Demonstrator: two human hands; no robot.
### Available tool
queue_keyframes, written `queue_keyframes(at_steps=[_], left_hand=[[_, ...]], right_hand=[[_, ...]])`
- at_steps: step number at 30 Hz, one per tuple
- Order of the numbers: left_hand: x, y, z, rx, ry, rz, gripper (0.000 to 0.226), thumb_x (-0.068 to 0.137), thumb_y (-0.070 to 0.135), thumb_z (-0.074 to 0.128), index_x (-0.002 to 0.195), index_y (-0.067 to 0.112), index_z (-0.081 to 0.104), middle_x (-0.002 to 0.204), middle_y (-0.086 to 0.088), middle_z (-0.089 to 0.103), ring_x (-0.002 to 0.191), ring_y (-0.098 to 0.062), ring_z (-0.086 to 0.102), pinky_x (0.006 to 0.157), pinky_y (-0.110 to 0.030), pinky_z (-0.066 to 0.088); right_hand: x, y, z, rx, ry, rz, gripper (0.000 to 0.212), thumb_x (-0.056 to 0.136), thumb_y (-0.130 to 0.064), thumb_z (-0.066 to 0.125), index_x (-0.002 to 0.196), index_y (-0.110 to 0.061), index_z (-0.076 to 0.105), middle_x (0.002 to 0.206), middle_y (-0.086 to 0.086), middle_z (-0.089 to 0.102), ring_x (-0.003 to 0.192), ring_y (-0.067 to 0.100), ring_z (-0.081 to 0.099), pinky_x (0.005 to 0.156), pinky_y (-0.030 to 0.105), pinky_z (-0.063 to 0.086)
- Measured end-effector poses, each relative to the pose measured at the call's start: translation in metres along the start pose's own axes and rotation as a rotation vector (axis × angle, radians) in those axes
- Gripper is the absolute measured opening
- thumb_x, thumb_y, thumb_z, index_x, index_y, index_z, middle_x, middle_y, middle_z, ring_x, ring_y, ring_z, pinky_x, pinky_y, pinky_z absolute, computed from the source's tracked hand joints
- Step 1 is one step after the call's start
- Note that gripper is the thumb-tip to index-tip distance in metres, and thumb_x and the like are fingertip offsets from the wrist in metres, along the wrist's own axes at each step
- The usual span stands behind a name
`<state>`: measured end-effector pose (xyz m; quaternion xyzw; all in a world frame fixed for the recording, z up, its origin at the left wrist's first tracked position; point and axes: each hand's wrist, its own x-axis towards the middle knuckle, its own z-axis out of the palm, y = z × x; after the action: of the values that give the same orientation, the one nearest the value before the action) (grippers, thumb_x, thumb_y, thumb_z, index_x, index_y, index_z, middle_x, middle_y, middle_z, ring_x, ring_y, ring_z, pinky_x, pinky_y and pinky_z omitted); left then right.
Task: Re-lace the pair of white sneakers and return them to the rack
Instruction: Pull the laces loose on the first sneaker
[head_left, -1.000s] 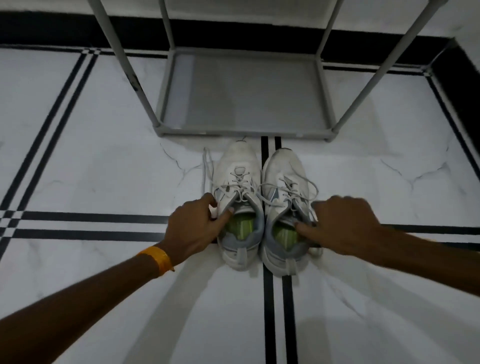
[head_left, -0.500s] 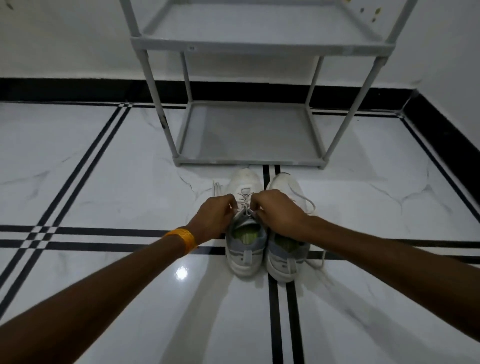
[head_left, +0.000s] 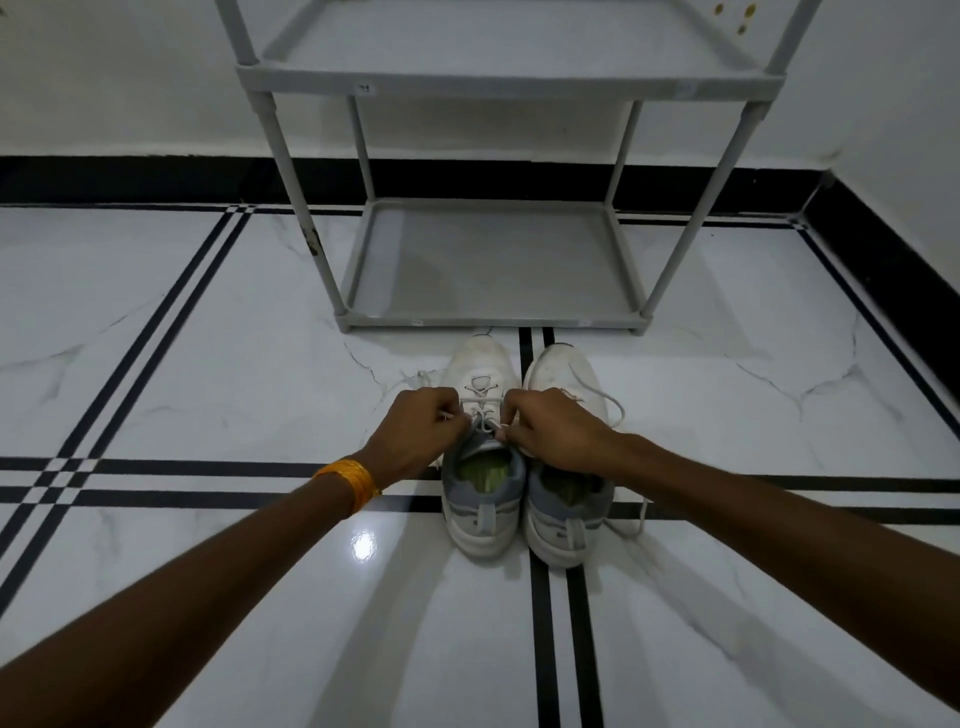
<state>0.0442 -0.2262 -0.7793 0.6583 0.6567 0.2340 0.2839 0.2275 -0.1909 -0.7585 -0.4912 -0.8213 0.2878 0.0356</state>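
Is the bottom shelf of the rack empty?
Empty: the bottom shelf shows only bare grey surface; both sneakers sit on the floor.

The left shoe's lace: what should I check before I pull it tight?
1. Both hands on the lace: ok. The left hand and right hand each pinch part of the lace over the left shoe.
2. Lace through every eyelet: cannot tell, the hands hide some.
3. Shoe flat on the floor: ok.
4. Right shoe laced: not ok, its lace trails loose over the side.
5. Room on the rack: ok, the bottom shelf is bare.
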Motion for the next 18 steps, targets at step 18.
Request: queue_keyframes(at_steps=[18], left_hand=[[-0.002, -0.01, 0.009, -0.39, -0.091, -0.186, 0.029, 0.089, 0.022, 0.054, 0.069, 0.003, 0.051, 0.066, -0.01, 0.049, 0.06, -0.016, 0.045, 0.058, -0.03, 0.041]], right_hand=[[0.013, -0.003, 0.006, 0.616, 0.032, 0.529, 0.014, 0.088, -0.006, 0.057, 0.074, -0.006, 0.055, 0.065, 0.01, 0.05, 0.051, 0.019, 0.046, 0.046, 0.027, 0.037]])
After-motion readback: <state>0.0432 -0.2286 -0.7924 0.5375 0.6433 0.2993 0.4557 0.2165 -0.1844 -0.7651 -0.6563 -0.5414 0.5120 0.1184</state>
